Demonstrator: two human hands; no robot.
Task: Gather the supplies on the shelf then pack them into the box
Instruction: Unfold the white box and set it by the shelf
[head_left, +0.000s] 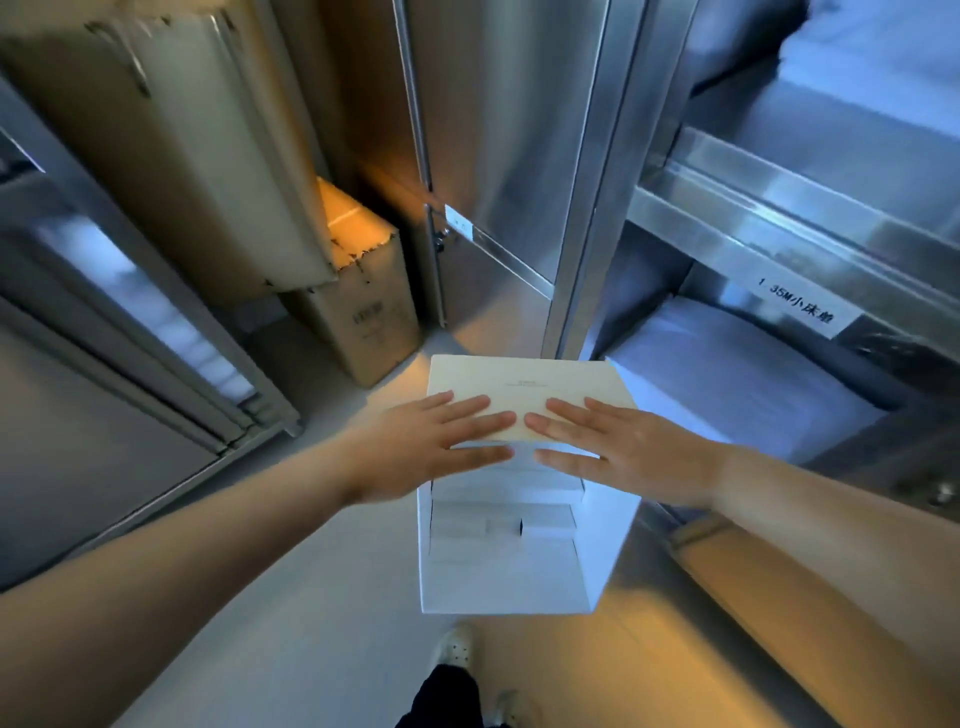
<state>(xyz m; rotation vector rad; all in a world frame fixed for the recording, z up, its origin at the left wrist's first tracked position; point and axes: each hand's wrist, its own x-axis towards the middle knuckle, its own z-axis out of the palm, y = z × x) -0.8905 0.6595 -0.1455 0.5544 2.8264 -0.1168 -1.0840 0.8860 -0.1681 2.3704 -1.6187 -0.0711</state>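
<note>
Person's left hand (436, 447) and right hand (618, 447) are pressing flat, side by side, on the cream lid flap (530, 384) of a white box (610, 545). Each grip is lying fully open, fingers straight, holding nothing. Small white packs (498, 519) are sitting inside the box. A steel shelf (779, 218) is rising just right of the box, and a brown carton (363, 322) is standing beyond it to the left.

Faint print on the box lid (527, 385), far too small to read. The left hand (431, 447) and right hand (623, 447) cover the lid's near edge. The white packs (498, 519) inside the box (506, 592) blur together, count unclear. A dark trouser leg (447, 696) runs off the bottom edge.
</note>
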